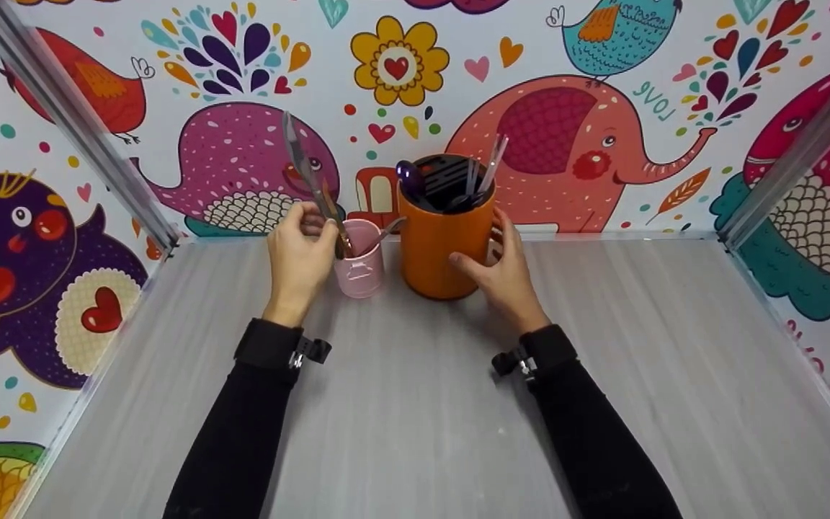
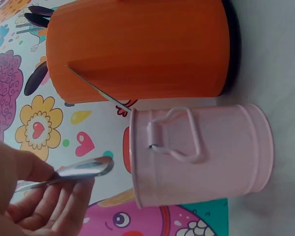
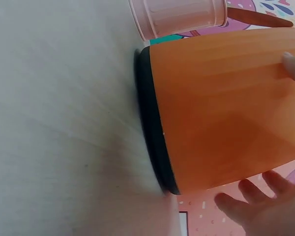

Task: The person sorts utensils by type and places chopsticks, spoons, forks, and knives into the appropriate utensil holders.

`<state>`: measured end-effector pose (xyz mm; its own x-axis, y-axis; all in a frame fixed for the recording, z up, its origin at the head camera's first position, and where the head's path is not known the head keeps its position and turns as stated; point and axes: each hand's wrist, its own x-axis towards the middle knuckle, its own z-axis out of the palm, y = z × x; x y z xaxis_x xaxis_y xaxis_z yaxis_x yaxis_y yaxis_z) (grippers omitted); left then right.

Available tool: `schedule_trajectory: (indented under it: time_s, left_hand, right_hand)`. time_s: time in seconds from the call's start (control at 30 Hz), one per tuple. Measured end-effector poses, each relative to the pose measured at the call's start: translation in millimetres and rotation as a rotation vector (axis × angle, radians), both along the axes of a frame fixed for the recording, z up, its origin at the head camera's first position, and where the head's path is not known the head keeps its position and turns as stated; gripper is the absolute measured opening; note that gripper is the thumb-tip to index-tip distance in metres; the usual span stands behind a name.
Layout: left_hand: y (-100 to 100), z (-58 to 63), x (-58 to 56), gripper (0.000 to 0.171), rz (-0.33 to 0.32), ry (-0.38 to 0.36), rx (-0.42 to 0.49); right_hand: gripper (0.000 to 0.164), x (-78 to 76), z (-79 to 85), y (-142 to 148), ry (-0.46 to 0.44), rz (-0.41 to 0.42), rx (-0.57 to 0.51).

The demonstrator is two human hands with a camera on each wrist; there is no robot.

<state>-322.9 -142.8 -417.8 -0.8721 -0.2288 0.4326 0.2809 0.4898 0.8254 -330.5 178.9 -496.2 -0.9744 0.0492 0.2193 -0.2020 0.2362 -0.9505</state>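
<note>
My left hand (image 1: 303,249) pinches a long silver knife-like utensil (image 1: 300,155) between thumb and fingers, its narrow end pointing up. The utensil's rounded lower end (image 2: 91,168) hangs by the rim of a pink metal cup (image 1: 359,277) with a small wire handle. A thin silver utensil (image 1: 390,228) leans out of that cup, and a brown handle (image 3: 260,17) sticks out too. To the right stands an orange utensil holder (image 1: 436,252) with a black slotted top. My right hand (image 1: 505,277) holds its right side, thumb on the front and fingers round the far side.
Dark purple handles (image 1: 409,175) and clear handles (image 1: 494,162) rise from the orange holder. Close behind both containers is a back wall (image 1: 397,130) with printed animals. Metal posts (image 1: 91,122) mark the corners. Everything stands on a grey wood-look table (image 1: 415,404).
</note>
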Motion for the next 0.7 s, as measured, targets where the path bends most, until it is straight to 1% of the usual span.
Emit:
schedule_trajectory:
  time_s: [0.07, 0.13, 0.17, 0.2, 0.23, 0.27, 0.3, 0.33, 0.4, 0.5, 0.6, 0.7]
  left_hand:
    - [1.8, -0.6, -1.6, 0.020, 0.004, 0.003, 0.011]
    - [3.4, -1.8, -3.6, 0.020, 0.005, 0.011, 0.017]
    - [4.0, -2.7, -4.9, 0.020, 0.004, 0.014, 0.019]
    - [4.6, -3.7, -6.2, 0.019, 0.003, 0.017, 0.019]
    - [5.2, -4.6, -7.6, 0.019, 0.004, 0.022, 0.016]
    - [5.9, -5.5, -9.0, 0.019, 0.006, 0.027, 0.012]
    - [6.6, -6.5, -10.4, 0.019, 0.007, 0.031, 0.010]
    - [7.0, -7.5, -11.7, 0.019, 0.007, 0.033, 0.009]
    - [8.3, -8.9, -13.1, 0.019, 0.007, 0.035, 0.004]
    - [10.2, -10.4, -15.0, 0.018, 0.001, 0.034, 0.003]
    - [12.0, -11.5, -16.4, 0.016, -0.003, 0.035, -0.014]
    - [13.7, -13.2, -18.3, 0.013, -0.009, 0.035, -0.036]
  right_hand:
    - [0.080, 3.4, 2.1, -1.4, 0.068, -0.079, -0.020]
    - [0.050, 7.7, 4.1, -4.1, 0.159, -0.160, -0.052]
    - [0.036, 9.8, 5.1, -6.3, 0.207, -0.191, -0.061]
    - [0.028, 11.8, 6.4, -9.1, 0.254, -0.205, -0.066]
    - [0.026, 13.6, 7.9, -12.5, 0.296, -0.204, -0.059]
    - [0.028, 15.7, 9.6, -16.8, 0.325, -0.186, -0.052]
    - [0.029, 17.9, 11.4, -22.2, 0.339, -0.151, -0.040]
    - [0.029, 20.0, 12.9, -27.9, 0.334, -0.102, -0.024]
    - [0.025, 24.7, 15.2, -41.1, 0.288, 0.004, 0.015]
    - [0.019, 31.8, 15.4, -61.8, 0.173, 0.123, 0.114]
    - [0.022, 37.4, 13.4, -79.3, 0.097, 0.191, 0.228]
    - [0.036, 39.5, 9.5, -92.5, 0.045, 0.240, 0.295]
